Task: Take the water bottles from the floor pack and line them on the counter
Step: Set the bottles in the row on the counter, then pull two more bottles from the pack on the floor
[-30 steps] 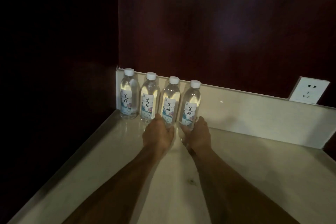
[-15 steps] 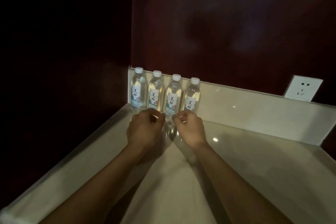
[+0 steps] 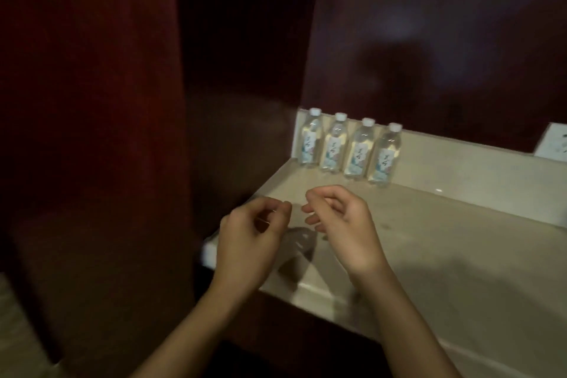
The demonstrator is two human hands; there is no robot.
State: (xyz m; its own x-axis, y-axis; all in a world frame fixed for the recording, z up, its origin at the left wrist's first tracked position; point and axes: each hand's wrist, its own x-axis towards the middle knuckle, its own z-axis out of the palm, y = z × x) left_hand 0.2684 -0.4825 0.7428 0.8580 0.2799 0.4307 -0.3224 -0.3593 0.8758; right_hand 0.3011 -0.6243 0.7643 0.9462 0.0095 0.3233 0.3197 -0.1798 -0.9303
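While four bottles (image 3: 349, 147) stand upright in a close row at the back left corner of the desk (image 3: 460, 255), against its low pale backsplash, I read the lining-up as well under way. Their white caps are on and their labels face me. Neighbours look to be touching or nearly so; the blur keeps me from saying which.

Nearer to me, both hands hang over the front left part of the desk, well apart from the row. My left hand (image 3: 248, 242) is loosely curled, thumb and forefinger close together, and I see nothing in it. My right hand (image 3: 343, 227) is curled the same way, fingers half bent toward the palm, also empty as far as I can tell. The two sit just beside each other, fingertips nearly meeting, and neither touches a bottle.

Right of the row the desk is bare along the backsplash, so there is room for more. A wall socket (image 3: 552, 144) sits at the far right edge above it. Dark red panels close off the left side and the wall behind.

I cannot see the floor pack, so I cannot say how many bottles remain in it. My guess is that the next step is to go down for another and stand it to the right of the fourth.
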